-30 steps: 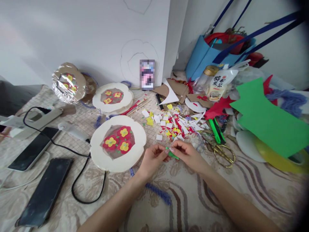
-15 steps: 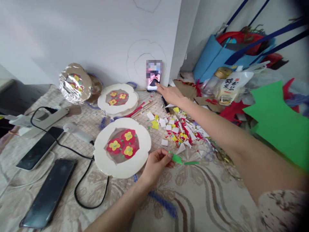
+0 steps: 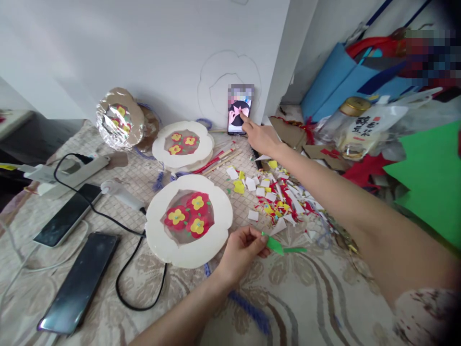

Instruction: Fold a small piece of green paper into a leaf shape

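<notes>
Between thumb and fingers, my left hand (image 3: 247,250) pinches a small piece of green paper (image 3: 275,245), just right of the nearest white flower-edged disc (image 3: 154,235). A thin green strip (image 3: 295,250) lies on the cloth by the paper's right end. My right hand (image 3: 262,138) reaches to the upright phone (image 3: 236,126) that leans on the white wall panel. Its index finger points at the lit screen, and the other fingers are curled with nothing visible in them. The screen shows hands and a pink shape on black.
Paper scraps (image 3: 284,194) lie under my right forearm. Behind the near disc stand a second disc (image 3: 158,146) and a foil-covered one (image 3: 104,127). Two dark phones (image 3: 81,283), a glue gun (image 3: 122,194) and cables are left. Green paper (image 3: 432,178) and a blue bag (image 3: 327,81) are right.
The whole view has shifted, moving things slightly right. My right index finger is now higher on the phone's screen, whose picture has changed to a pink shape. My left hand still pinches the green paper.
</notes>
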`<state>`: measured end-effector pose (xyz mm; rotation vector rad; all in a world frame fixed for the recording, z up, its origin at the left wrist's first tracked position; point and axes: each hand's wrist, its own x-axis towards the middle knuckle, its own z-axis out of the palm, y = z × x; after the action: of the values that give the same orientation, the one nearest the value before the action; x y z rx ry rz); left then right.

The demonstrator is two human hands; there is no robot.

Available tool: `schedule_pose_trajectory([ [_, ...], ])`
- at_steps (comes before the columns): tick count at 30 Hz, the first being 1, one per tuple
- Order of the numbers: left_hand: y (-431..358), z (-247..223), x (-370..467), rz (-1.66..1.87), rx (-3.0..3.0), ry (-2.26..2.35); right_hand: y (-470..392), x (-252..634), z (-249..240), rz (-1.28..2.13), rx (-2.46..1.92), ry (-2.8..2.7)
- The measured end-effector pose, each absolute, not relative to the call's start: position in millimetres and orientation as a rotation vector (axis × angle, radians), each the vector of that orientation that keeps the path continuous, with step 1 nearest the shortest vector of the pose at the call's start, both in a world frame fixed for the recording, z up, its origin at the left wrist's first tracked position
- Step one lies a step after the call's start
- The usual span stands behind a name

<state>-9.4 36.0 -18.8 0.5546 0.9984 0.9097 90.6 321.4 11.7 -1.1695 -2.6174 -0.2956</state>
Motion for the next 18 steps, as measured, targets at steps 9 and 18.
schedule_pose_trajectory([
  [9, 35.3, -16.3, -9.2, 0.926, 0.577, 1.006, 227.6, 145.3, 46.3, 0.169, -1.258, -2.239],
  [18, 33.0, -10.2, -7.7, 0.947, 0.601, 1.027, 88.2, 176.7, 39.0, 1.233, -1.322, -1.878],
])
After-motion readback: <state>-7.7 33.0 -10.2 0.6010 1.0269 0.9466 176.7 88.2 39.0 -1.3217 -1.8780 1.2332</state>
